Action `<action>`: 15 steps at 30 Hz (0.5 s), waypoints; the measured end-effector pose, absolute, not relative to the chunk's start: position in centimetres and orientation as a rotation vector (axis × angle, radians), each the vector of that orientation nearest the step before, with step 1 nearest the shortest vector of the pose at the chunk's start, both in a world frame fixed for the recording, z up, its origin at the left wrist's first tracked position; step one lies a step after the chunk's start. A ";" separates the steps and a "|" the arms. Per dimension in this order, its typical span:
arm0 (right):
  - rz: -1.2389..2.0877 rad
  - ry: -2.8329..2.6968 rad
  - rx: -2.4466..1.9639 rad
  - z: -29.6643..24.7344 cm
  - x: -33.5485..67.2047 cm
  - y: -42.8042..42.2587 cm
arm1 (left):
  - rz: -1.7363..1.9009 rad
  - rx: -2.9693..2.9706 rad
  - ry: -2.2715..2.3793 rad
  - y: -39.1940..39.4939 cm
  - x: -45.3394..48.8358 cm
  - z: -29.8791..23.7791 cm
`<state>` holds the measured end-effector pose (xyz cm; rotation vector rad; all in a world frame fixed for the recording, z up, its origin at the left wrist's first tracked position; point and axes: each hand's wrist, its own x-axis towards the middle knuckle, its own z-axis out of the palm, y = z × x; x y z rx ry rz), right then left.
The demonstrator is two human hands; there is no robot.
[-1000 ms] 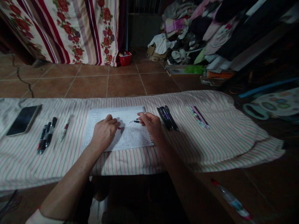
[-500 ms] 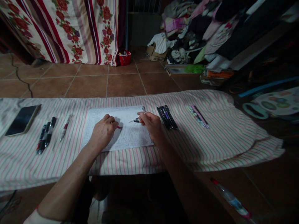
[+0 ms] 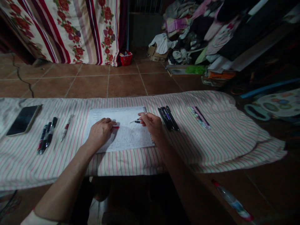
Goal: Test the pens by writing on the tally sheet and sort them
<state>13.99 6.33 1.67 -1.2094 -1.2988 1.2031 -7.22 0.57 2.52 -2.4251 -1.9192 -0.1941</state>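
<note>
A spiral notepad (image 3: 126, 137) covered in scribbles lies on a striped cloth (image 3: 222, 140). My left hand (image 3: 99, 132) rests on the pad with its fingers curled round a small red thing (image 3: 116, 127), perhaps a pen cap. My right hand (image 3: 152, 125) sits at the pad's right edge and pinches a pen (image 3: 138, 120) whose tip points left over the paper. The two hands are a short gap apart.
On the cloth lie a dark phone (image 3: 22, 120) at far left, a bunch of pens (image 3: 47, 135), a single pen (image 3: 66, 127), black pens (image 3: 167, 118) right of the pad, and more pens (image 3: 199, 117). A bottle (image 3: 232, 201) lies on the tiled floor. Clothes are piled behind.
My left hand has slid a little left and flattened on the pad, so the red thing shows more. My right hand and its pen have barely moved.
</note>
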 end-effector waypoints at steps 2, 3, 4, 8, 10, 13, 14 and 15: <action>1.207 -1.287 -1.202 1.6 14.0 6.3 | -0.150 -2.436 -1.956 0.4 -7.3 2.5; 1.210 -1.282 -1.200 1.6 14.0 6.3 | -0.143 -2.445 -1.971 0.3 -7.4 2.4; 1.212 -1.278 -1.199 1.6 13.9 6.3 | -0.149 -2.454 -1.983 0.3 -7.4 2.4; 1.212 -1.272 -1.198 1.7 14.0 6.3 | -0.250 -2.455 -2.025 0.3 -7.7 2.1; 1.213 -1.263 -1.203 1.8 13.9 6.3 | -0.284 -2.455 -2.035 0.3 -7.8 1.9; 1.218 -1.257 -1.201 1.9 13.9 6.2 | -0.300 -2.460 -2.031 0.4 -7.9 1.7; 1.220 -1.261 -1.193 1.9 13.9 6.2 | -0.303 -2.460 -2.029 0.4 -7.9 1.7; 1.224 -1.265 -1.184 2.0 13.9 6.2 | -0.306 -2.462 -2.027 0.4 -7.9 1.6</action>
